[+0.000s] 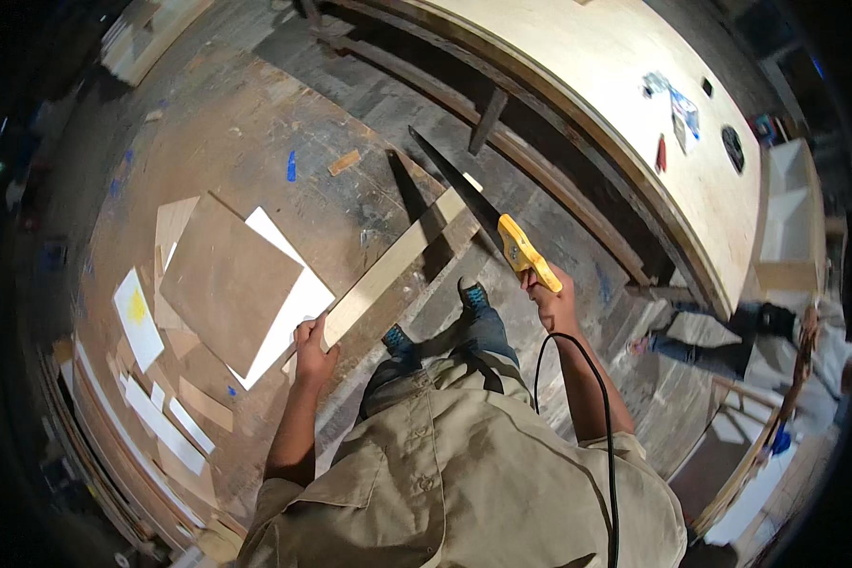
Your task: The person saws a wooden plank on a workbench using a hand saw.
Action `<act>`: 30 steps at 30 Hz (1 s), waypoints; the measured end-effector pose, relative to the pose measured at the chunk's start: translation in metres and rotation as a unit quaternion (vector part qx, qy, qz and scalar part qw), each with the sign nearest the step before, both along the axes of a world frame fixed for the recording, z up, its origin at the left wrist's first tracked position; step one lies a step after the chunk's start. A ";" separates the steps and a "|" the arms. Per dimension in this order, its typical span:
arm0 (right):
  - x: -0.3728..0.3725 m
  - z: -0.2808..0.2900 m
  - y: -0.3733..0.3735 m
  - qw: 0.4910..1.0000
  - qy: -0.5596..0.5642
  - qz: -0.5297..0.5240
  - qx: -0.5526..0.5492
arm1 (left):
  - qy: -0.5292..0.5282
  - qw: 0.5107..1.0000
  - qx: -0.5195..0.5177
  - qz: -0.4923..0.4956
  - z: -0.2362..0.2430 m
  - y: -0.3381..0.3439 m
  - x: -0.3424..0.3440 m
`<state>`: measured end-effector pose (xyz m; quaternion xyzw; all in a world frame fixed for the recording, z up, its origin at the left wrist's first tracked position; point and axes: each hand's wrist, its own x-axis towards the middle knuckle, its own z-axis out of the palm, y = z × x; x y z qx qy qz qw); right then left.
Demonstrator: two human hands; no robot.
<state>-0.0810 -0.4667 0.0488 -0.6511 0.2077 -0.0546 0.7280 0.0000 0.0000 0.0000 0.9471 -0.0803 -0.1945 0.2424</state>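
Note:
A pale wooden board [384, 270] lies slanting along the front edge of a stained worktable [246, 114], its far right end reaching past the table's corner. My left hand [314, 355] grips the board at its near left end, fingers bent over the edge. A hand saw [519, 248] with a yellow handle and a dark tapered blade is in my right hand [552, 301]. The blade points up and to the left, passing over the board's far end. Whether its teeth touch the wood I cannot tell. A dark shadow of the saw falls across board and table.
Brown and white panels [232, 279] and several offcuts [161, 426] lie on the table's left. Beyond stands a big light-topped workbench [577, 57] with a red tool [661, 153] on it. Another person's legs [705, 352] show at right. A black cable [604, 398] hangs beside my right arm.

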 end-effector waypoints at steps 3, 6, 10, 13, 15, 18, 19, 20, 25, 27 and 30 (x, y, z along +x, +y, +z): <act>0.023 0.022 -0.036 0.997 0.038 0.060 -0.016 | -0.023 0.999 0.009 0.036 0.003 -0.027 -0.033; 0.057 0.021 -0.070 0.991 0.059 0.087 -0.082 | -0.044 0.993 0.096 0.049 0.027 -0.074 -0.001; 0.083 0.013 -0.092 0.990 0.027 0.099 -0.094 | -0.121 0.989 0.077 0.047 0.031 -0.135 0.007; 0.089 0.018 -0.106 0.990 0.051 0.129 -0.027 | -0.126 0.991 -0.018 0.044 0.029 -0.210 0.031; 0.087 0.014 -0.110 0.987 0.014 0.162 -0.015 | -0.093 0.995 -0.037 0.005 0.029 -0.257 0.053; 0.087 0.026 -0.109 0.980 0.030 0.196 -0.017 | -0.092 0.995 -0.045 -0.011 0.014 -0.310 0.078; 0.085 0.023 -0.113 0.976 0.044 0.211 -0.032 | -0.110 0.993 -0.028 -0.011 0.009 -0.324 0.085; 0.081 0.014 -0.113 0.977 0.011 0.201 -0.071 | -0.128 0.992 -0.011 -0.012 0.005 -0.332 0.091; 0.089 0.038 -0.104 0.978 0.000 0.183 -0.096 | -0.127 0.991 0.036 -0.022 -0.016 -0.336 0.104; 0.090 0.047 -0.105 0.950 0.099 0.267 -0.127 | -0.108 0.993 0.040 -0.033 -0.020 -0.330 0.108; 0.093 0.037 -0.103 0.955 0.062 0.261 -0.129 | -0.150 0.987 0.021 -0.053 -0.023 -0.326 0.107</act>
